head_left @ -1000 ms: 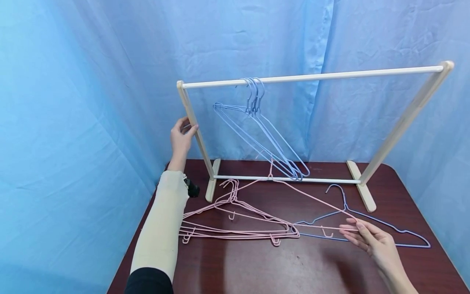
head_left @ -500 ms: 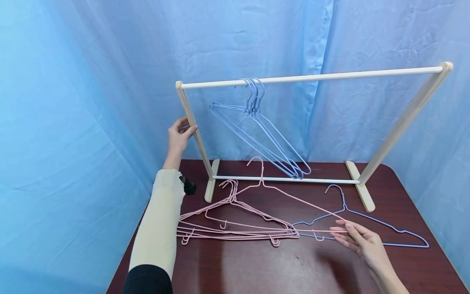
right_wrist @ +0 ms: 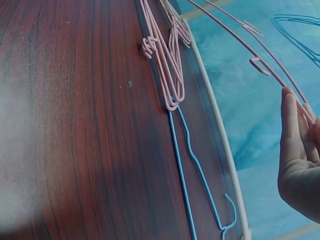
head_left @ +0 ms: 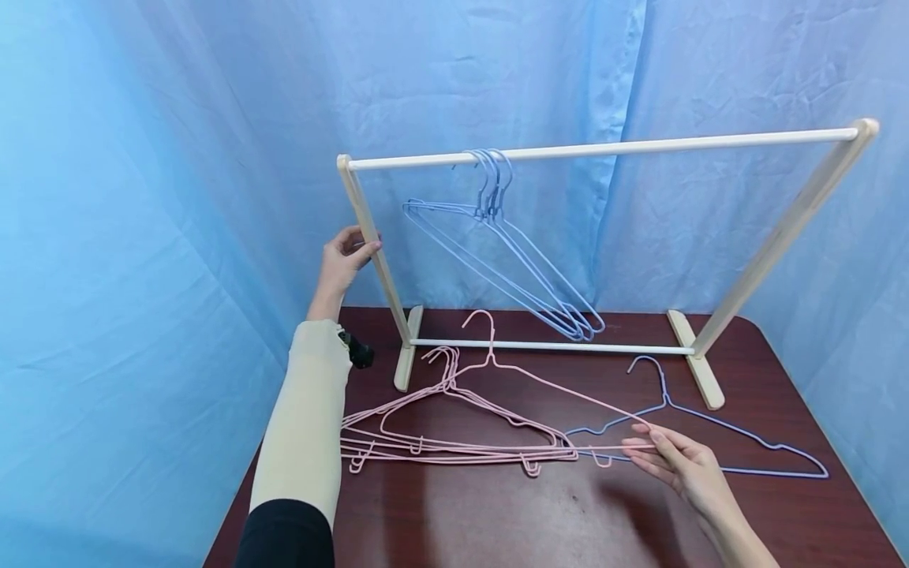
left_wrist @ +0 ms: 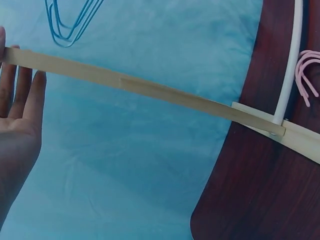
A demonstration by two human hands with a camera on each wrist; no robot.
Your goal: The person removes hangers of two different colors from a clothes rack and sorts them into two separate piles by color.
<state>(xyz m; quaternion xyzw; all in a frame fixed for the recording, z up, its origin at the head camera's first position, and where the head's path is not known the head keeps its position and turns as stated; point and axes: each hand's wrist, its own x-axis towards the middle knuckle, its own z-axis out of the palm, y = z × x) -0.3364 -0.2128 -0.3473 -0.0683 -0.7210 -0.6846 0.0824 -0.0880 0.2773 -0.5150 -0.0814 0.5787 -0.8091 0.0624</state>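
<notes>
My left hand (head_left: pixel 343 259) grips the left wooden upright (head_left: pixel 391 288) of a clothes rack, thumb in front and fingers behind. In the left wrist view that upright (left_wrist: pixel 150 91) runs down to its foot. My right hand (head_left: pixel 687 471) pinches a pink wire hanger (head_left: pixel 491 335) by its right corner. This hanger is raised over the table with its hook upward, overlapping a pile of pink hangers (head_left: pixel 531 467) in the head view. In the right wrist view its wires (right_wrist: pixel 250 47) stretch away from the fingertips (right_wrist: pixel 288 95). Several blue hangers (head_left: pixel 490 193) hang together on the top bar.
A single blue hanger (head_left: pixel 774 473) lies on the dark red table (head_left: pixel 540 528), its left end at the pink pile. The rack's lower bar (head_left: pixel 625 349) crosses behind the hangers, and its right foot (head_left: pixel 699 371) stands at the back right. Blue curtains (head_left: pixel 213 158) surround the table.
My right hand has moved left with the pink hanger, whose hook has shifted left and turned to show its full curve. My left hand stays on the upright.
</notes>
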